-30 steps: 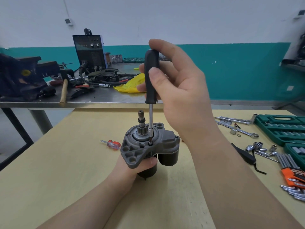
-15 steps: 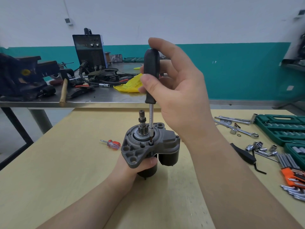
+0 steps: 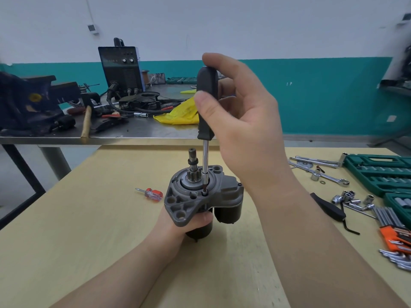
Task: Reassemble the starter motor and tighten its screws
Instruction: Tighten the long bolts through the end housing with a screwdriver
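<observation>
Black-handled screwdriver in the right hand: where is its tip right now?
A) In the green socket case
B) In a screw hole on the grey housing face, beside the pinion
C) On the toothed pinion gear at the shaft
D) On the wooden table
B: the black-handled screwdriver, pinched by the right hand, stands upright with its tip in a hole on the grey starter motor housing.

the grey cast-metal starter motor (image 3: 195,196) stood upright on the pale wooden table (image 3: 66,230), its toothed pinion shaft (image 3: 193,165) pointing up and its black cylindrical body below. the black-handled screwdriver (image 3: 206,103) stood vertical, its steel tip seated in what seemed a small dark screw (image 3: 204,193) in the housing flange.
</observation>
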